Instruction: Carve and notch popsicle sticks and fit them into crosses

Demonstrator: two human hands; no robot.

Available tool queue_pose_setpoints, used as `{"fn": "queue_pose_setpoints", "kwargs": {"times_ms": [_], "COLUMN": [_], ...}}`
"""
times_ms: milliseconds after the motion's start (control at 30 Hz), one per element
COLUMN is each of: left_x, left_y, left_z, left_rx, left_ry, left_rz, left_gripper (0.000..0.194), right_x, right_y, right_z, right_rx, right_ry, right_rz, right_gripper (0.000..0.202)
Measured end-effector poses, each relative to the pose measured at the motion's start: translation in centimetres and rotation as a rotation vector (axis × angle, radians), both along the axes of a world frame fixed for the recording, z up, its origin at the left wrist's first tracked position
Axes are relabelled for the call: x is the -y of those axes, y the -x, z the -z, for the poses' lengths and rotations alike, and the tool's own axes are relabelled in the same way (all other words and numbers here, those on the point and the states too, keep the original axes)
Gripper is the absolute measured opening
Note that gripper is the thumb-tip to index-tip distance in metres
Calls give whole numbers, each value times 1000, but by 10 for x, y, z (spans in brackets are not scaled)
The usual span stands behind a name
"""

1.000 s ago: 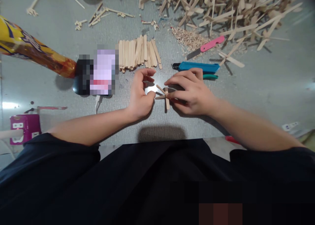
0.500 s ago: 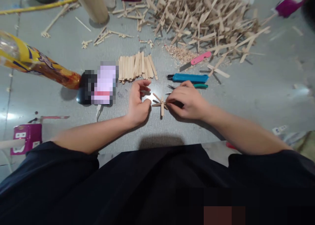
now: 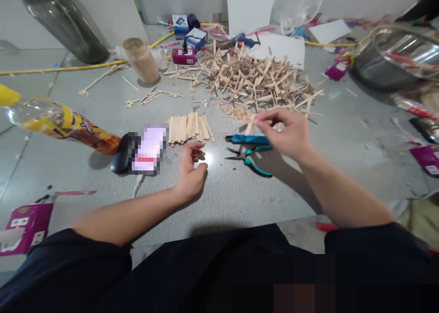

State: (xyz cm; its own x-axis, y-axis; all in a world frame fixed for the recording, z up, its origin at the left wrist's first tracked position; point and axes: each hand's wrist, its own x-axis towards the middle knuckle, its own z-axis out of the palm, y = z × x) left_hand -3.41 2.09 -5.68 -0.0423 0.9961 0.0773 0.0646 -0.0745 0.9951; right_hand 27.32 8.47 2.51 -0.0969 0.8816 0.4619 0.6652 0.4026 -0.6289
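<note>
The right hand [image 3: 290, 132], right of the frame's middle, has its thumb and forefinger pinched together on a small wooden piece of joined sticks [image 3: 250, 126], partly covered by the fingertips; the other fingers are bent. The left hand [image 3: 192, 171], just left of centre, grasps nothing: its fingers curl loosely, with a gap between them and the thumb. Near its fingertips, above, lies a row of flat sticks [image 3: 187, 129]. Below the held piece, around the centre right, are a blue cutter [image 3: 245, 139] and green-handled pliers [image 3: 244, 156]. A large heap of crossed sticks [image 3: 257, 77] fills the upper middle. Half a second ago the piece was down between the two hands; now the right hand has carried it up and right, baring the pliers, while the left hand keeps its curled pose.
</note>
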Motion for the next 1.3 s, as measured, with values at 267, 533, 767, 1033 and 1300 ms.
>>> {"fn": "queue_pose_setpoints", "kwargs": {"times_ms": [267, 533, 767, 1033, 1300], "left_x": [2, 1, -2, -6, -4], "left_y": [1, 3, 5, 4, 2], "left_z": [2, 5, 3, 2, 4], "left_rx": [19, 16, -15, -27, -25], "left_ry": [8, 14, -12, -45, -60], "left_rz": [15, 13, 24, 26, 44], "left_gripper": [52, 53, 52, 52, 47], "right_x": [-151, -172, -57, -14, -100], "right_y": [-25, -24, -93, -108, -78], "right_z": [-43, -23, -6, 16, -50], "right_rx": [145, 251, 369, 164, 122], "right_ry": [50, 150, 378, 509, 229], "right_rz": [350, 351, 207, 197, 339], "right_gripper": [12, 33, 25, 12, 10]}}
